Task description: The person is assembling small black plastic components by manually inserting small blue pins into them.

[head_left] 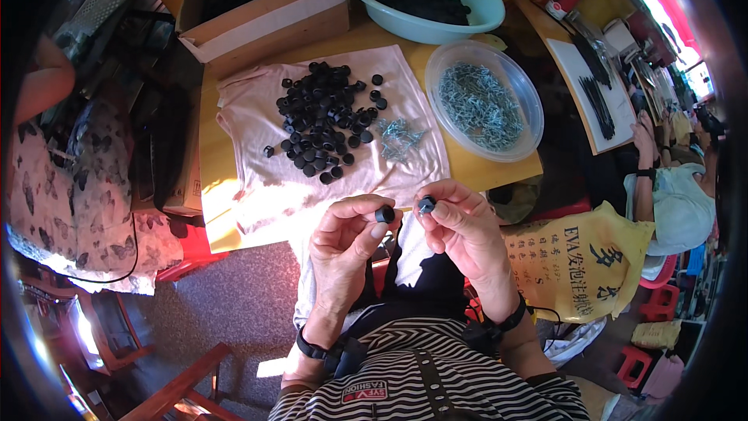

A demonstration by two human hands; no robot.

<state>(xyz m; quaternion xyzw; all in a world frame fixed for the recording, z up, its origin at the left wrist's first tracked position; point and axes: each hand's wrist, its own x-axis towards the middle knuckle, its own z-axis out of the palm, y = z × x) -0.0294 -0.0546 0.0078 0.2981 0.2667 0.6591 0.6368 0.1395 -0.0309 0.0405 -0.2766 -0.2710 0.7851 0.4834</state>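
Note:
Between the thumb and fingers of my left hand [343, 245] is a small round black cap [385, 214], its dark face turned to the right. My right hand [470, 230] pinches another small black cap [427, 200], which shows a shiny bluish spot on its near side; what makes that spot is too small to tell. Both hands are raised near the table's front edge, the two caps a little apart. Beyond them, a pale pink cloth [253, 148] carries a heap of black caps [319, 121] and, to its right, a small pile of silvery screws [400, 140].
A clear plastic tub [532, 140] of silvery screws stands at the table's right. Behind are a light-blue basin [389, 25] and an open cardboard box [269, 27], both holding black pieces. A yellow sack [573, 265] lies at right, near another person [674, 203].

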